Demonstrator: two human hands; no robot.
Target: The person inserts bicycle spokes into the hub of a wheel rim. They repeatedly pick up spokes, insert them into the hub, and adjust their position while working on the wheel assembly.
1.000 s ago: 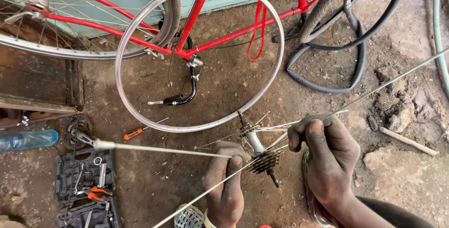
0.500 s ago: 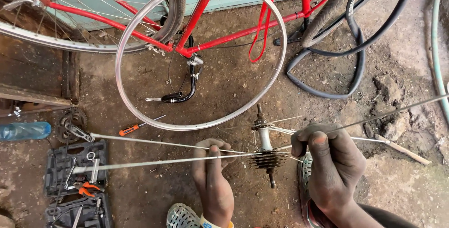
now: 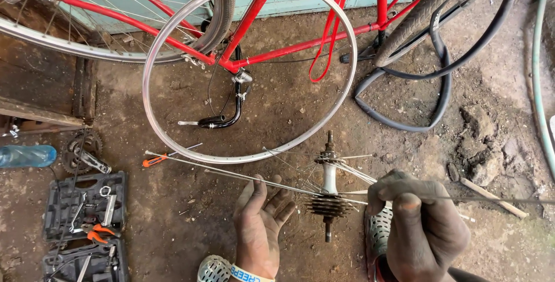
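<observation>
You are pinching a spoke (image 3: 324,192) in your closed right hand (image 3: 425,224) at the hub (image 3: 329,192) over the dirt; your left hand (image 3: 258,224) is lying open, supporting loose spokes, so keep them fanned and untangled

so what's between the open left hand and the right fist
In the head view, the wheel hub with its sprocket cluster stands upright between the left hand and right hand, loose spokes fanning from it.
</observation>
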